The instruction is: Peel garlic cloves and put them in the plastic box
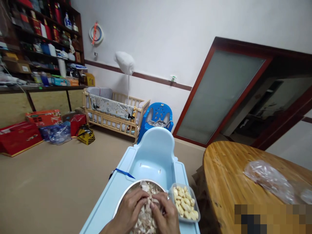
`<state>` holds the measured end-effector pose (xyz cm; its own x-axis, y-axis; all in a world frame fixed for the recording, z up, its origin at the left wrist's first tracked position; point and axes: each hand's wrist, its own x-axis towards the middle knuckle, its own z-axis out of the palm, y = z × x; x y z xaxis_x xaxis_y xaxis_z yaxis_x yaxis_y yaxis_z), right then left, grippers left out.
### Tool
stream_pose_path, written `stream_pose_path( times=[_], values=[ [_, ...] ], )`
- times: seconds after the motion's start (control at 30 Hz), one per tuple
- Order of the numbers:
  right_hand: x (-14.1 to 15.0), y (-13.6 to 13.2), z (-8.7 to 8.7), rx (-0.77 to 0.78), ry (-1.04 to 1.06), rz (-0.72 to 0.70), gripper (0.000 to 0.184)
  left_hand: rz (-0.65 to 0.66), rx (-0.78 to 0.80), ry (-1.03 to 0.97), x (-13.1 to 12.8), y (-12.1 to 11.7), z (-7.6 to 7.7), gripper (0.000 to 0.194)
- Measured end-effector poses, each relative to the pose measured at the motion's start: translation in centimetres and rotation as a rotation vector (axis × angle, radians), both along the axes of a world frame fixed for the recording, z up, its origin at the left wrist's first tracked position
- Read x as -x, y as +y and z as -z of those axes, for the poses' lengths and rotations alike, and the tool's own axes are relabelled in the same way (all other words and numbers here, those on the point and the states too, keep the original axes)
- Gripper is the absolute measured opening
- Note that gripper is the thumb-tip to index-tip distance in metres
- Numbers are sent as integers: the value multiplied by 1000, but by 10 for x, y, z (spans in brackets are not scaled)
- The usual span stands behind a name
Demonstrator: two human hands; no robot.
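Note:
My left hand (133, 206) and my right hand (167, 209) meet over a round metal bowl (119, 204) full of papery garlic skins (143, 224). The fingers of both are pinched together around a small garlic clove (149, 196), mostly hidden by the fingertips. A ring shows on a finger of my right hand. Just right of that hand, a clear plastic container (199, 213) holds many peeled garlic cloves (185, 203). Bowl and container both stand on the tray of a light blue child's high chair (156, 146).
To the right is a round wooden table (226, 182) with a crumpled plastic bag (268, 178) on it. A blue child's chair (159, 112) and a wooden crib (117, 113) stand by the wall. Red boxes and bags (19, 138) lie on the floor at left, below crowded shelves (46, 35).

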<state>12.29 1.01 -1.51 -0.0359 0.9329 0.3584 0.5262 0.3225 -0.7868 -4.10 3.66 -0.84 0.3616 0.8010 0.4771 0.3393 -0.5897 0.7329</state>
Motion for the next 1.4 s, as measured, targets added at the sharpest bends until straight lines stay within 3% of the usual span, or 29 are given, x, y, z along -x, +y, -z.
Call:
stream_pose_path(
  times=[0.17, 0.37, 0.53, 0.73, 0.87, 0.97, 1.07, 1.23, 1.4],
  values=[
    [-1, 3, 9, -66, 159, 38, 11, -21, 79, 96, 1, -1, -3, 14],
    [-4, 3, 13, -136, 180, 6, 11, -43, 194, 195, -3, -1, -5, 38],
    [0, 4, 15, -163, 228, 66, 16, -50, 115, 183, -5, -1, 0, 18],
    [0, 2, 15, -22, 214, 168, 24, 53, -59, 150, -1, -5, 0, 13],
    [-7, -2, 4, 66, 92, 110, 28, 105, -120, 99, 2, -8, -2, 11],
    [-11, -4, -5, 113, -94, 34, 24, 113, -132, 102, 3, -7, -1, 15],
    [-11, -4, -10, 54, -202, -20, 18, 126, -152, 117, 3, -6, -1, 20],
    [-4, -7, -15, -61, -182, -65, 13, 120, -153, 144, 2, -6, 2, 29],
    [-1, -8, -15, -121, -165, -48, 13, 55, -29, 157, 0, -3, 10, 61]
  ],
)
